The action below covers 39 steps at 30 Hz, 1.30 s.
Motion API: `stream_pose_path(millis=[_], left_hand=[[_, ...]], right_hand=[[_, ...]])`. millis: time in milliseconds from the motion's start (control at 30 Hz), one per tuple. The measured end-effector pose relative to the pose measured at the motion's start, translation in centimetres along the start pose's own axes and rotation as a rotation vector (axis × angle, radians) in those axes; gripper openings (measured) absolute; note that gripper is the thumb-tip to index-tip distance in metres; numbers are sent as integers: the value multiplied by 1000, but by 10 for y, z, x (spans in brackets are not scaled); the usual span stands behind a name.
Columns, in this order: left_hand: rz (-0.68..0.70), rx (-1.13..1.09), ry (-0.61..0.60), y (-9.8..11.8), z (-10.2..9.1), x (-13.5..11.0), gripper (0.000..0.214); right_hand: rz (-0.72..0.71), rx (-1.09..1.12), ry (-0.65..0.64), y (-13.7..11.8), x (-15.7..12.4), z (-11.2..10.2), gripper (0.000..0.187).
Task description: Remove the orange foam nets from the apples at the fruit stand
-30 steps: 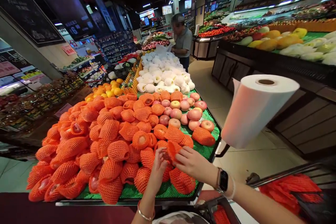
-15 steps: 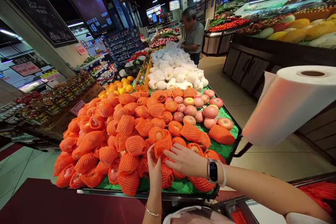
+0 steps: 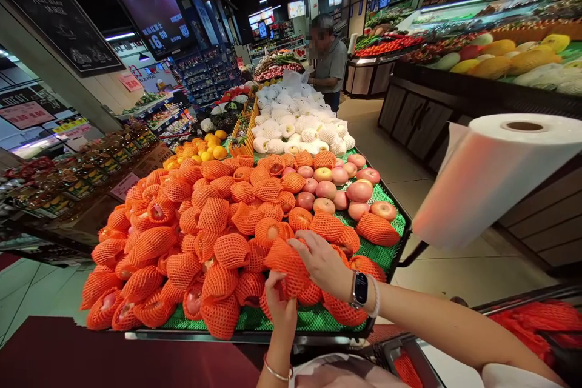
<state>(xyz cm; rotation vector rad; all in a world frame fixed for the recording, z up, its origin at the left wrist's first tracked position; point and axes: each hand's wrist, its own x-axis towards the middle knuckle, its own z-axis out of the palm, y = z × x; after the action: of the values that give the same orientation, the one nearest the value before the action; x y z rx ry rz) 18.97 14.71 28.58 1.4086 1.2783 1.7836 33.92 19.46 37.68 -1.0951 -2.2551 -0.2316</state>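
Note:
Both my hands are on one fruit wrapped in an orange foam net (image 3: 285, 265) at the near edge of a heap of netted fruit (image 3: 200, 236). My left hand (image 3: 279, 306) grips it from below, fingers curled around it. My right hand (image 3: 324, 264), with a watch on the wrist, lies over the top of the net with fingers bent onto it. The heap rests on a green mat on a display stand (image 3: 318, 321).
Bare apples (image 3: 339, 188) lie behind the netted heap, then white-netted fruit (image 3: 295, 121). A roll of plastic bags (image 3: 493, 176) hangs at the right. A person (image 3: 328, 60) stands at the far end. A trolley edge with red netting (image 3: 527, 327) is at the lower right.
My left hand has dropped under the netted fruit and closed on it, and my right hand has shifted over its top. The view has swung slightly left.

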Motion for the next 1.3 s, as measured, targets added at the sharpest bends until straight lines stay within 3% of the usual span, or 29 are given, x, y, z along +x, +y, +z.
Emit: stream_pose_path(millis=[100, 233, 400, 533, 833, 933, 1033, 1100, 1167, 1300], left_hand=[[-10, -47, -5, -3, 4, -6, 54], [-73, -97, 140, -1, 8, -1, 70], [-24, 120, 131, -3, -1, 12, 39], [82, 138, 126, -8, -2, 9, 20], [25, 49, 75, -14, 3, -7, 17], [7, 2, 139, -9, 3, -9, 34], [-86, -1, 35, -4, 3, -9, 51], [-87, 44, -67, -3, 1, -6, 37], [-28, 75, -91, -4, -1, -1, 29], [32, 39, -122, -6, -8, 9, 63]], right_hand=[[-31, 103, 16, 3, -1, -1, 56], [-40, 308, -21, 4, -7, 6, 38], [45, 336, -5, -1, -15, 10, 38], [83, 371, -14, -9, -20, 11, 33], [31, 333, 163, -17, -13, 14, 24], [73, 322, 192, -16, -10, 11, 25], [100, 312, 233, -14, -8, 10, 28], [116, 305, 256, -12, -8, 10, 29], [127, 294, 272, -11, -8, 10, 28], [130, 254, 284, -8, -12, 14, 26]])
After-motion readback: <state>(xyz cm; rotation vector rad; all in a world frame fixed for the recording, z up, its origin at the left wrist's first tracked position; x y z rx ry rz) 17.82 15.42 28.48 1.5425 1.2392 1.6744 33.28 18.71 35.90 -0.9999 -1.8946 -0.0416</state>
